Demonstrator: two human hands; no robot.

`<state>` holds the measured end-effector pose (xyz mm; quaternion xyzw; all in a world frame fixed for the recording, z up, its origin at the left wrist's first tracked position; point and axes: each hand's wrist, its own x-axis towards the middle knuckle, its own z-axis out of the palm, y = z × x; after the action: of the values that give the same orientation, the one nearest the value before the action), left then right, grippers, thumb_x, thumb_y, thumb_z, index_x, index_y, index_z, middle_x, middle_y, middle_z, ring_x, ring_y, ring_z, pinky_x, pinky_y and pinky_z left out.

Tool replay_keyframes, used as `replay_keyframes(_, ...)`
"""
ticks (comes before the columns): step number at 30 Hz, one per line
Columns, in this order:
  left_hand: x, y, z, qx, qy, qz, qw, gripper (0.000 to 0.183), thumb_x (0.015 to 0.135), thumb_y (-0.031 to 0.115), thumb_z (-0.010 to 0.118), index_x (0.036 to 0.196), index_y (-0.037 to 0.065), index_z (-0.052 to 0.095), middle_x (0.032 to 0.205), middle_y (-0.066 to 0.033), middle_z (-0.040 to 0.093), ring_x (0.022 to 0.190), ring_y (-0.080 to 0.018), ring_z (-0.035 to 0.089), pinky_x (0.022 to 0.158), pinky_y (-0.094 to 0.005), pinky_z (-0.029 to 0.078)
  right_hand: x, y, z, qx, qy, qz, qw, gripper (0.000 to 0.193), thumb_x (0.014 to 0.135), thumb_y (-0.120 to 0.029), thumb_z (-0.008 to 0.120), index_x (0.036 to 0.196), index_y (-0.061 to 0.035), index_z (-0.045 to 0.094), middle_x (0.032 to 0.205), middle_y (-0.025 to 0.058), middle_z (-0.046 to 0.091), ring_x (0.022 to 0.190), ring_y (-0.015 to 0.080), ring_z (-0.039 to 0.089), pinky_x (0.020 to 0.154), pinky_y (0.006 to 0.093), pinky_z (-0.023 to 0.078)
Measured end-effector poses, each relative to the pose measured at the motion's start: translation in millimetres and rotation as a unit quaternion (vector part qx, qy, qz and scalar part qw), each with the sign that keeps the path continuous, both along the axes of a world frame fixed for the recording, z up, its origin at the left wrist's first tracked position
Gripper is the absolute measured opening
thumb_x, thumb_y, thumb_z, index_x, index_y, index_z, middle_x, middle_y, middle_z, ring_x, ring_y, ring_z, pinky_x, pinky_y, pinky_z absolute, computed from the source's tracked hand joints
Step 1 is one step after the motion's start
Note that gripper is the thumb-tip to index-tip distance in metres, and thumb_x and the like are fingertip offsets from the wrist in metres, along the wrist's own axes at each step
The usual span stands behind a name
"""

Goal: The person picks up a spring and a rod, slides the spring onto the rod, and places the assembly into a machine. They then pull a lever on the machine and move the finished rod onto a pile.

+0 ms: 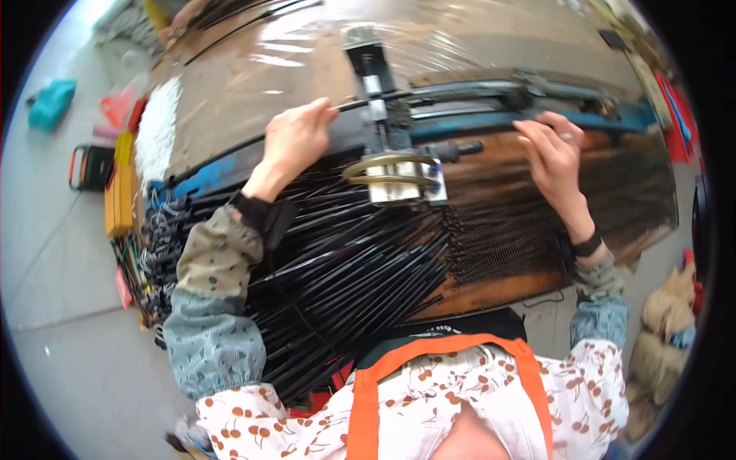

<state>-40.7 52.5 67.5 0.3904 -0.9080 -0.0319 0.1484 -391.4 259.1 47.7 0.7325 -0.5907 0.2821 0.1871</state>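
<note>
My left hand (299,138) is closed, thumb and fingers pinched on a thin black rod (351,104). That rod runs to the right, into the small pneumatic press (389,184) mounted across a long metal rail with blue parts (606,121). To the right of the press, my right hand (552,153) hovers by the rail, its fingers curled and pinched. Whatever it may hold is too small to make out. Below both hands, many long black rods (345,284) lie fanned on the table, several with dark knobbed ends at the left.
Rows of thin, coiled black pieces (498,245) rest on the brown table to the right. Clear plastic sheeting (437,50) covers the far side. A yellow box (119,195) stands at the left edge, white pellets (159,126) beside it. Another person's hand (184,17) shows at far left.
</note>
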Motion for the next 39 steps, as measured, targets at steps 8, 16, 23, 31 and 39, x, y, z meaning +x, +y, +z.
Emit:
replay_keyframes(8, -6.9, 4.9, 0.0, 0.024, 0.002, -0.021, 0.999, 0.024, 0.099, 0.03, 0.054, 0.088, 0.009, 0.059, 0.081, -0.018, 0.067, 0.08, -0.0416, 0.064, 0.067, -0.0505, 0.049, 32.5, 0.7, -10.1, 0.038, -0.068, 0.056, 0.995, 0.026, 0.089, -0.017, 0.069, 0.113, -0.0061, 0.069, 0.092, 0.0046, 0.068, 0.095, 0.024, 0.06, 0.087, 0.0377, 0.039)
replay_keyframes(16, -8.6, 1.2, -9.3, -0.074, 0.051, -0.061, 0.994, 0.018, 0.098, 0.022, 0.056, 0.088, 0.007, 0.057, 0.079, -0.0186, 0.065, 0.076, -0.0424, 0.063, 0.065, -0.0515, 0.048, 38.4, -18.9, -30.1, 0.121, -0.241, 0.166, 0.948, 0.021, 0.092, -0.006, 0.064, 0.111, 0.0002, 0.062, 0.084, 0.0138, 0.058, 0.079, 0.0298, 0.059, 0.074, 0.0365, 0.047)
replay_keyframes(23, 16.6, -36.3, -16.3, -0.235, -0.011, -0.128, 0.963, 0.014, 0.099, 0.026, 0.057, 0.094, 0.012, 0.058, 0.089, -0.0073, 0.067, 0.081, -0.0305, 0.065, 0.067, -0.0429, 0.049, 42.5, 10.9, -36.1, 0.264, -0.191, 0.192, 0.926, 0.033, 0.084, -0.021, 0.077, 0.105, -0.0013, 0.062, 0.089, 0.0097, 0.06, 0.084, 0.0257, 0.059, 0.073, 0.0357, 0.048)
replay_keyframes(31, 43.6, 56.3, 19.0, -0.162, -0.178, -0.016, 0.97, 0.007, 0.091, 0.024, 0.064, 0.09, 0.019, 0.069, 0.093, 0.0008, 0.066, 0.093, -0.0195, 0.062, 0.077, -0.0404, 0.042, 46.5, 13.5, -58.4, 0.254, -0.185, 0.182, 0.932, 0.021, 0.084, -0.015, 0.075, 0.09, -0.0018, 0.06, 0.08, 0.011, 0.059, 0.074, 0.0273, 0.059, 0.065, 0.037, 0.048)
replay_keyframes(39, 10.7, 171.0, -26.2, -0.052, -0.165, -0.126, 0.977, 0.004, 0.082, 0.01, 0.059, 0.086, 0.01, 0.06, 0.088, -0.0049, 0.055, 0.086, -0.0224, 0.055, 0.072, -0.0347, 0.046, 80.9, 13.1, -44.2, 0.282, -0.195, 0.166, 0.925, 0.015, 0.094, -0.011, 0.064, 0.104, 0.0002, 0.067, 0.088, 0.0158, 0.07, 0.078, 0.029, 0.068, 0.068, 0.0368, 0.052)
